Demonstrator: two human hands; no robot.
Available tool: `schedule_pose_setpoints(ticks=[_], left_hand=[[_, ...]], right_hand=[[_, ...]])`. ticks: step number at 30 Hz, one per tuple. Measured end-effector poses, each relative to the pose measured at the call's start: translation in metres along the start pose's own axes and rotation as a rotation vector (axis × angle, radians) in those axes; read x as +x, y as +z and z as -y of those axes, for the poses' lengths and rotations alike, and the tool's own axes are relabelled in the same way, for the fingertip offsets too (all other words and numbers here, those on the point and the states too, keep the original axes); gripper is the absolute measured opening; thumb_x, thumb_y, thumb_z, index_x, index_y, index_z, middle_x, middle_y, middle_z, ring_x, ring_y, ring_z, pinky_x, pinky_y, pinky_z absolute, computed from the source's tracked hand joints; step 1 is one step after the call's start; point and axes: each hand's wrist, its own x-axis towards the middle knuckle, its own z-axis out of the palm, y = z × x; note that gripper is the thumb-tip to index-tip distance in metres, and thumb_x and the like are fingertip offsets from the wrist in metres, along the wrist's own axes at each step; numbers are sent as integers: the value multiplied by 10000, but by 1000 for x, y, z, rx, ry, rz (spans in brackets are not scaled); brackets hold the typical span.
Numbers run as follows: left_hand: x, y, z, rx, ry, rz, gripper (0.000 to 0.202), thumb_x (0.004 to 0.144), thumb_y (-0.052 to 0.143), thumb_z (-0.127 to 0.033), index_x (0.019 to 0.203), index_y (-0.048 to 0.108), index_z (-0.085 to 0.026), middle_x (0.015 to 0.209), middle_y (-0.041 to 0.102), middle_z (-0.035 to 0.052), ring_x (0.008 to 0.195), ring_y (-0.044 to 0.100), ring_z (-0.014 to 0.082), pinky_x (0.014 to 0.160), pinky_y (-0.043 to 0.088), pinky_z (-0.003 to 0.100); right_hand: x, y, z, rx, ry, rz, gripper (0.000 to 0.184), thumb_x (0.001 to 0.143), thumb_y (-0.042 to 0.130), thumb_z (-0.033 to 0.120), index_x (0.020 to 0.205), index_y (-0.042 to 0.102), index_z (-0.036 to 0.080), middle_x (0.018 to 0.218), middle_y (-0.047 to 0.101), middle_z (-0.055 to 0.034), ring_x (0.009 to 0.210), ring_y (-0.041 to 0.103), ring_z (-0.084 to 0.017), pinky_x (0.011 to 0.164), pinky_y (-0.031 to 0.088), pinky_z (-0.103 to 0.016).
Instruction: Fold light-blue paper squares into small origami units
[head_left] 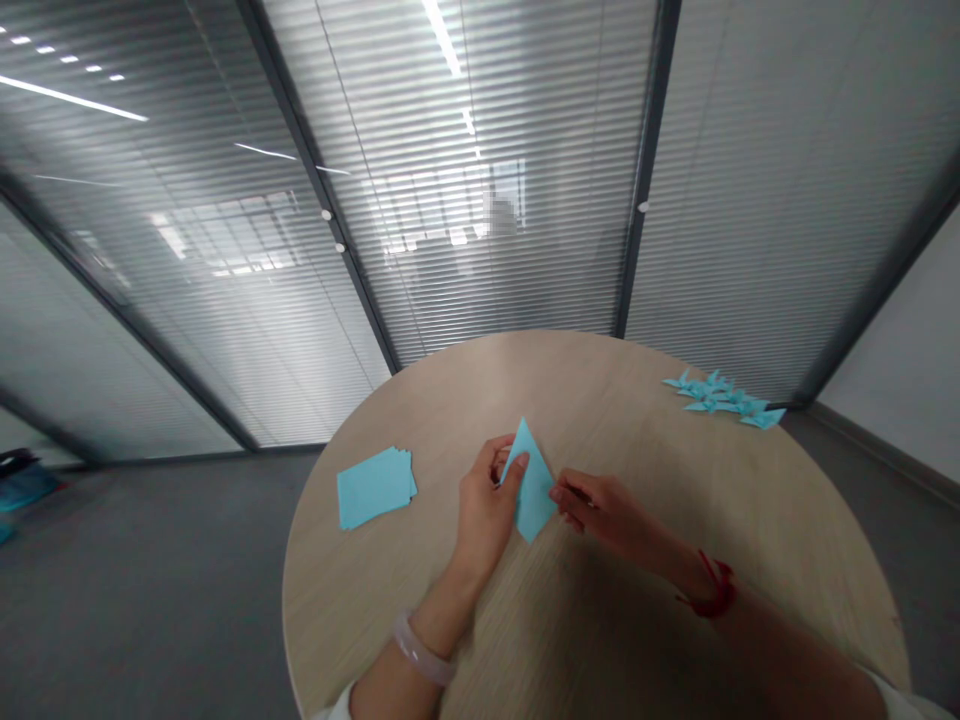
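Note:
A light blue folded paper [534, 490], shaped like a narrow kite, lies between my hands near the middle of the round wooden table [637, 600]. My left hand [487, 510] pinches its left edge, thumb on top. My right hand [600, 508] grips its right corner with fingers pressed together. A pale bangle sits on my left wrist and a red cord on my right wrist.
A stack of flat blue paper sheets [375, 487] lies at the table's left. Several folded blue paper figures [721, 397] are heaped at the far right edge. Glass walls with blinds [480, 200] stand behind the table; grey floor surrounds it.

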Motion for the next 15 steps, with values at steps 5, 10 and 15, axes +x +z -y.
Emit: schedule_pose_setpoints(ticks=[5,10,15], left_hand=[[1,-1,2,12,4,-16,272,834,564,-338,1045,610,-172,726,663,5,594,539,130,537,385,221],[1,0,3,5,2,-8,288,824,576,-351,1048,617,-175,725,664,6,595,538,134,543,384,224],[1,0,2,-1,13,-17,295,825,577,-353,1054,619,-172,735,669,9,602,541,135,556,397,226]], right_hand=[[-1,-1,2,18,17,-24,474,936,336,563,627,436,218,504,452,48,465,446,-112,495,334,-239],[0,-4,4,6,18,-117,478,915,363,589,648,481,211,527,467,41,474,450,-114,485,332,-235],[0,-3,4,47,5,-85,410,888,443,579,749,538,205,548,470,52,481,453,-112,486,359,-225]])
